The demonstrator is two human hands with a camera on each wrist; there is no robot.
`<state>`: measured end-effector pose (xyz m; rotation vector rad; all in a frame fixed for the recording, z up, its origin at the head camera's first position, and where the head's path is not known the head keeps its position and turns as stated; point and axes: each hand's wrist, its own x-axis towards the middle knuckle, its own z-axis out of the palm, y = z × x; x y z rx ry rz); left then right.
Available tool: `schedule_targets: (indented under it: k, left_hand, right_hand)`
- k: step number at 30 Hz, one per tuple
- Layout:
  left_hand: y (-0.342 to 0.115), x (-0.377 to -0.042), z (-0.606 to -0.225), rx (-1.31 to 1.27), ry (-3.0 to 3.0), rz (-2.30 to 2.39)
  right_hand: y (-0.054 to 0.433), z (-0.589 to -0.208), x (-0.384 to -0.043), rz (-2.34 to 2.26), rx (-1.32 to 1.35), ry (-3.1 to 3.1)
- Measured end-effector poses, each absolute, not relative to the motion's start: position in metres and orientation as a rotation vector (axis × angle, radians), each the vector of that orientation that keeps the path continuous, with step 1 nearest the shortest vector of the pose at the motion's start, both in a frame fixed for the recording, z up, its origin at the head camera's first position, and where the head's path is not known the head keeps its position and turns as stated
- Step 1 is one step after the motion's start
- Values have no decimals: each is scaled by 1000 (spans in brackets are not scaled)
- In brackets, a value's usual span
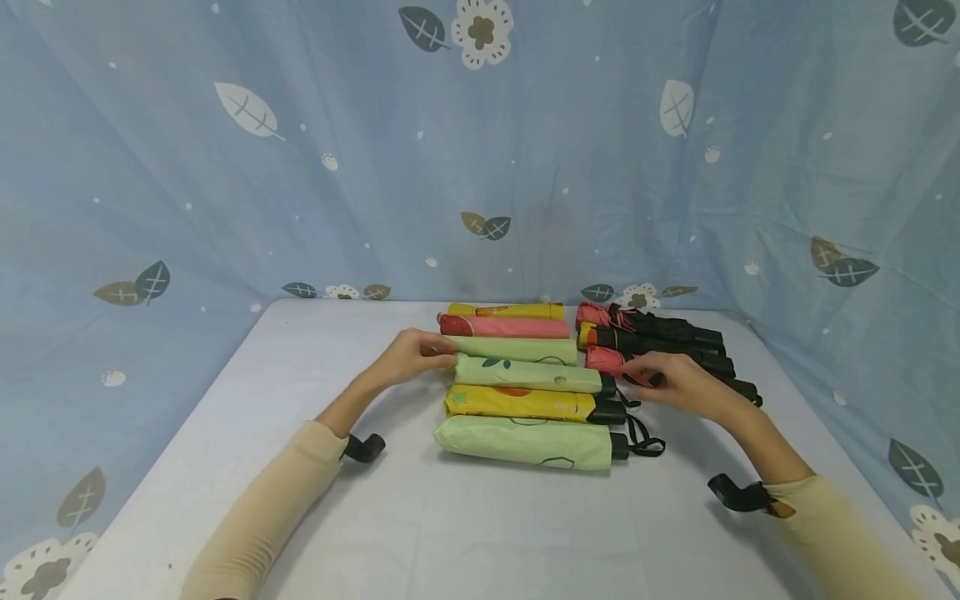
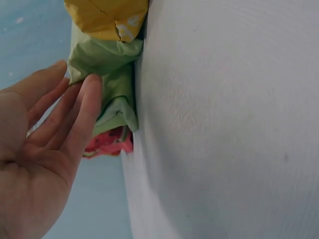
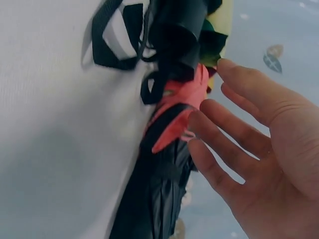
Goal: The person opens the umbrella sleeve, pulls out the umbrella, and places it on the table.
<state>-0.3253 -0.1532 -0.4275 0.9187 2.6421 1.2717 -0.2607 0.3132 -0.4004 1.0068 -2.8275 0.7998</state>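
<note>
My left hand [image 1: 416,357] is at the left end of a light green folded umbrella [image 1: 525,374] with a leaf print. In the left wrist view its fairly straight thumb and fingers [image 2: 89,94] are at the umbrella's pointed end; whether they press on it I cannot tell. Over the front of the right-hand group, my right hand [image 1: 686,383] has its fingers slightly bent and spread. Its fingertips come close to a red-and-black folded umbrella [image 3: 167,164], with nothing gripped. Part of that umbrella is hidden by the hand in the head view.
Before the leaf-print umbrella lie a yellow one [image 1: 517,402] and a green one [image 1: 525,442] with a black wrist strap [image 1: 647,448]. Behind it are another green [image 1: 510,348], a pink [image 1: 510,327] and a yellow umbrella [image 1: 517,311]. More dark umbrellas [image 1: 667,327] lie right, before a blue curtain [image 1: 555,167].
</note>
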Motion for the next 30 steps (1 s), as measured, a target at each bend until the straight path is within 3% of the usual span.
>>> schedule_targets:
  k: [30]
  left_hand:
    - [-154,-324,-434,887,2484,1405]
  right_hand:
    - [286,-426,-276,768,1048,-2801]
